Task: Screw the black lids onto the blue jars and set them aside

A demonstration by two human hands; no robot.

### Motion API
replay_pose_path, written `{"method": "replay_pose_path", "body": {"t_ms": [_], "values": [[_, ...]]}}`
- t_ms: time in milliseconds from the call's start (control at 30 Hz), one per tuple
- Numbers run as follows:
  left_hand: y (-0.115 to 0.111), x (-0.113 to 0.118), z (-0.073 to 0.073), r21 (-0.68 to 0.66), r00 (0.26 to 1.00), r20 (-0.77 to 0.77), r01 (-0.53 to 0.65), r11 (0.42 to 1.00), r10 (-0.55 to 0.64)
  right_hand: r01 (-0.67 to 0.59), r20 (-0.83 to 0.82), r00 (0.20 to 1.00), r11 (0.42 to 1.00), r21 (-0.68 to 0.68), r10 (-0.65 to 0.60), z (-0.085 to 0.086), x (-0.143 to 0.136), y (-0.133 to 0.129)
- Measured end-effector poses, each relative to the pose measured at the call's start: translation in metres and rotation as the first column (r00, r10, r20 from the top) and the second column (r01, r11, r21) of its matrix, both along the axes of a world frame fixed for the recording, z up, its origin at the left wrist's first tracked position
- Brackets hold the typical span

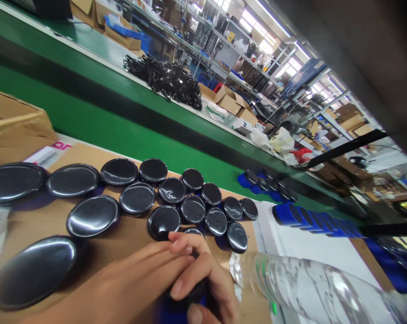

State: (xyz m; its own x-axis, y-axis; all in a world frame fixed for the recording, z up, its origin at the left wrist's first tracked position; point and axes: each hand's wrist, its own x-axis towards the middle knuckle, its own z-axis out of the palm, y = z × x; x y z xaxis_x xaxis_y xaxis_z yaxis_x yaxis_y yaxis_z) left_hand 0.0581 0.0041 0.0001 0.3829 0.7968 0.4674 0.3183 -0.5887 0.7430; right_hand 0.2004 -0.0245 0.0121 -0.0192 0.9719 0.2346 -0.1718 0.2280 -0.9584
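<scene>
A green conveyor belt (98,121) crosses the frame from upper left to lower right. On the far table beyond it lies a heap of black cables (166,80), with open cardboard boxes (230,101) just to its right. A clear plastic bottle (307,283) lies on its side at the lower right. A row of blue pieces (311,218) stands at the right, near the belt. Shelving racks (223,40) fill the upper middle.

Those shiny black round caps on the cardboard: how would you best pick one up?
Probably by the rim, from above. Each black cap lies flat with its domed glossy top up, so fingers would slip there; pinch opposite edges instead. An outer one like this is easier, since neighbours crowd the rest.
</scene>
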Motion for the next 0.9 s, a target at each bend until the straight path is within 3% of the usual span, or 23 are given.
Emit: {"method": "replay_pose_path", "body": {"t_ms": [133,233,300,400,633,800,900], "values": [[-0.001,-0.001,-0.001,-0.014,1.0,-0.006,0.014,1.0,-0.014,-0.047,0.032,0.998,0.998,0.048,0.046,0.001,0.001,0.0],[-0.001,-0.002,-0.001,-0.02,1.0,-0.011,0.023,1.0,-0.024,-0.017,-0.02,1.0,0.995,-0.096,0.015,0.003,0.006,0.0],[-0.001,-0.002,-0.002,-0.024,0.999,-0.015,0.031,0.999,-0.032,-0.137,-0.022,0.991,0.981,-0.136,0.135,0.003,0.014,0.0],[-0.001,-0.003,-0.003,-0.033,0.999,-0.016,0.044,0.998,-0.044,-0.282,0.039,0.957,0.956,-0.077,0.286,-0.001,0.025,0.002],[-0.002,-0.004,0.0,-0.043,0.998,-0.017,0.064,0.997,-0.065,-0.162,0.032,0.986,0.987,-0.001,0.162,-0.003,0.012,0.002],[0.003,-0.013,-0.002,0.137,0.983,0.075,0.154,0.978,-0.165,0.059,-0.155,0.984,0.977,-0.206,-0.092,0.007,0.002,0.0],[0.006,-0.024,-0.012,0.013,0.967,0.115,0.229,0.973,-0.229,0.166,-0.198,0.961,0.975,-0.15,-0.194,0.013,0.023,0.002]]}}
